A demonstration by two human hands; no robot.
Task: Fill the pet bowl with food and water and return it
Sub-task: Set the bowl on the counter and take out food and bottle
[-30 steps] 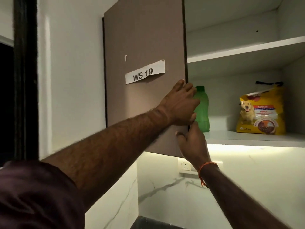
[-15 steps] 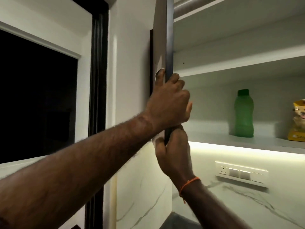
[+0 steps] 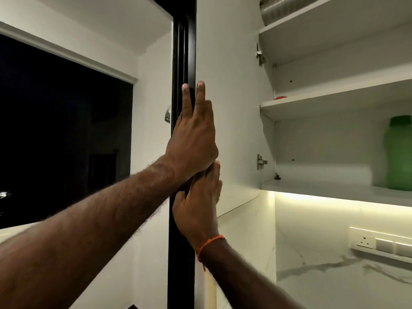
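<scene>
Head view: cabinet door now fully open; left hand, right hand flat against it.

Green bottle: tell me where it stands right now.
In the head view the green bottle stands upright at the far right, on the cabinet's lowest shelf, above the lit strip and wall sockets.

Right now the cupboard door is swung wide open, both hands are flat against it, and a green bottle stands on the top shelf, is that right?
Not quite. The head view shows the green bottle on the lowest shelf, just above the lit strip, not the top one. The rest holds: the cupboard door is swung wide open, with the left hand and right hand flat against it.
</scene>
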